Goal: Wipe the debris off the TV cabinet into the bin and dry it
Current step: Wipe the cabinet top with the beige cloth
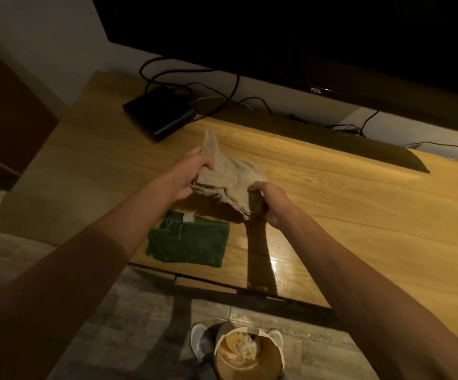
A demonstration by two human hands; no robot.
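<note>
Dim room, warm light falling across the wooden TV cabinet (332, 204), with a television (304, 37) standing along its back edge, a black set-top box (159, 113) at the left end and cables (195, 83) trailing behind it. Both hands are raised just above the cabinet top, holding a beige cloth (230, 176) between them. The left hand (192, 174) pinches the cloth's upper left edge; the right hand (266, 201) has its grip curled round the lower right corner. The cloth hangs bunched, clear of the surface or barely touching it; which cannot be told. A folded green cloth (189, 242) lies flat near the cabinet's front edge, just beside the hands. On the floor below the front edge stands the bin (249, 357), already holding scraps. No loose debris is evident on the lit wood, though the light is poor. Judgement: the sweeping appears done or nearly so, and the cloth is being refolded or readied. The next move calls for laying it flat and pressing it across the glossy patch near the front edge.
</note>
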